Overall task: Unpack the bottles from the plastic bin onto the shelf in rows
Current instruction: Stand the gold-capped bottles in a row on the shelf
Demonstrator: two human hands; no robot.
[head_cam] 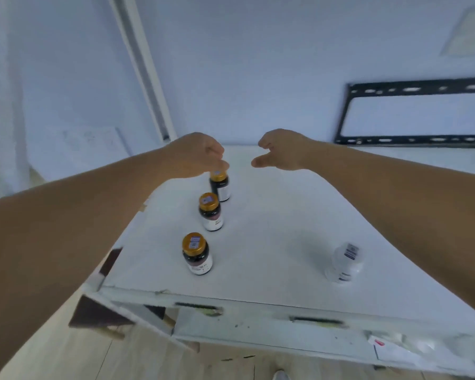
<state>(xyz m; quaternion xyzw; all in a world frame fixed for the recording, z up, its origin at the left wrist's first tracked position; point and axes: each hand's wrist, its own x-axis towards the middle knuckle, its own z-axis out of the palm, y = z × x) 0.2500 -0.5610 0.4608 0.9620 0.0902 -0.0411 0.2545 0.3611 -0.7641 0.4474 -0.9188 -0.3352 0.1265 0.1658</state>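
A white shelf [272, 229] bears three gold-capped bottles [210, 212] in a row. The left hand [195, 154] pinches the farthest bottle [220, 186] by its cap. The right hand [283, 149] hangs loosely curled, empty.

- We saw the near bottle [196, 255], middle bottle [210, 212] and far bottle [220, 187] forming a front-to-back line left of centre on the shelf [272, 229].
- Our left hand [195, 156] covered the far bottle's cap.
- Bare shelf lay between that line and the white bottle [344, 263].
- A black frame [412, 140] blocked the back right.
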